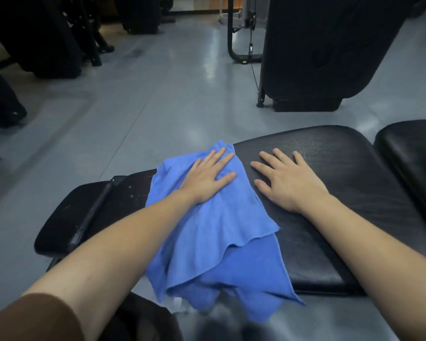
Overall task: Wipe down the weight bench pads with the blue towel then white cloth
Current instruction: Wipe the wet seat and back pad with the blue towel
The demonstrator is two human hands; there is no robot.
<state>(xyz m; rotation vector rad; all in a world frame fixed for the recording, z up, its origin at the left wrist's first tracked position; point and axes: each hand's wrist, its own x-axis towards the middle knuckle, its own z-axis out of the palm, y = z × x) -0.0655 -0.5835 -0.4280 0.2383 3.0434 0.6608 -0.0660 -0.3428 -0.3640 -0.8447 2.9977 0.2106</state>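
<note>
A blue towel [217,242] lies crumpled across the left end of a long black bench pad [342,193], its lower part hanging over the near edge. My left hand [208,178] presses flat on the towel's far part, fingers straight. Just to the right, my right hand [284,179] rests flat on the bare pad with fingers spread. A smaller black pad [67,222] with white specks adjoins on the left. A bit of white [180,303] shows under the towel's lower edge; I cannot tell what it is.
Another black pad [413,158] sits at the right edge. An upright black padded machine [317,52] stands behind on the grey floor [158,94]. Dark gym equipment [47,38] lines the far left. A black metal frame with a cable [241,33] stands at the back.
</note>
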